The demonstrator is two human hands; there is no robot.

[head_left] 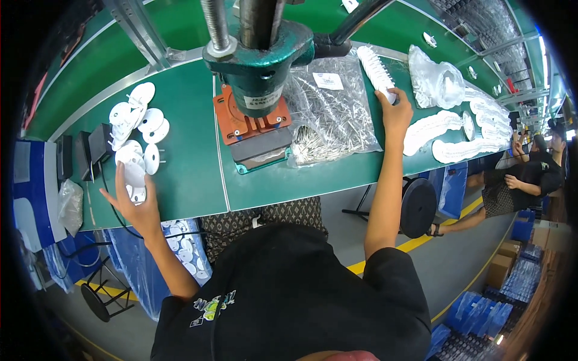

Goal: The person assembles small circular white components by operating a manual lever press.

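My left hand (137, 207) is at the near end of a loose pile of white discs (144, 120), some with thin pins sticking out. Its fingers are spread, with white discs showing between thumb and index finger. My right hand (396, 111) pinches the near end of a tightly packed row of white discs (374, 69) lying toward the back. Between my hands stands a press with a dark green head (259, 72) above an orange fixture (232, 120). A clear plastic bag (334, 114) full of thin metal pins lies right of the fixture.
More rows of white discs (463, 149) and a clear bag of white parts (433, 78) lie to the right. Black boxes (99, 143) and a cable sit at the left edge. Below the bench are a blue-lined bin of discs (186, 246) and a black stool (418, 207). A co-worker (524, 186) sits far right.
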